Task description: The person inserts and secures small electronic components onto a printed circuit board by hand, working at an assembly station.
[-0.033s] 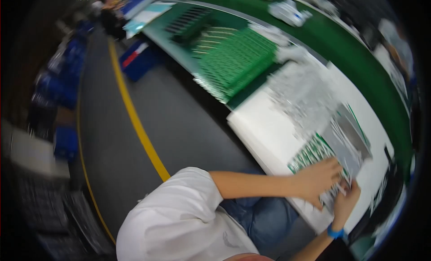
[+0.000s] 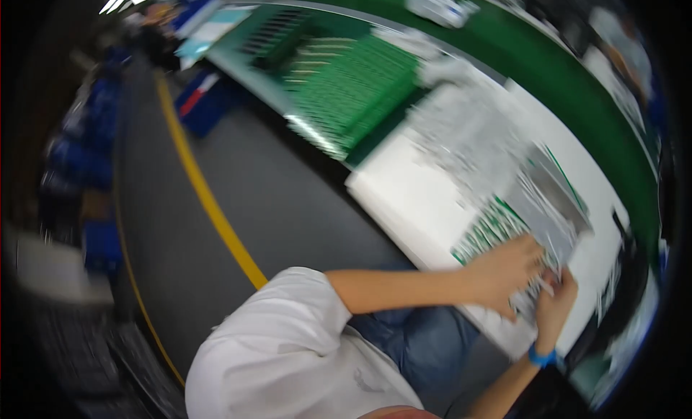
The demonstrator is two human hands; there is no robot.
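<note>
My left hand (image 2: 503, 275) reaches across the white work surface, palm down. Its fingers and thumb are spread over green-and-white panels (image 2: 490, 228) that look like circuit boards. Close beside its fingertips is my right hand (image 2: 557, 303), with a blue band on the wrist. The right fingers are closed in a pinch by a small pale piece, too blurred to name. Right past the hands lies a grey open tray or box (image 2: 551, 210) with thin white strips in it. Part of the panels is hidden under my left hand.
A heap of clear plastic bags (image 2: 468, 138) lies farther along the white surface (image 2: 393, 192). Beyond it stands a stack of green panels (image 2: 360, 87) beside a dark slotted rack (image 2: 281, 40). A blue bin (image 2: 205, 105) sits on the grey floor near a yellow line (image 2: 202, 177).
The whole view has shifted slightly, so the bench and its contents appear farther left and up. Both hands stay at the same place by the panels.
</note>
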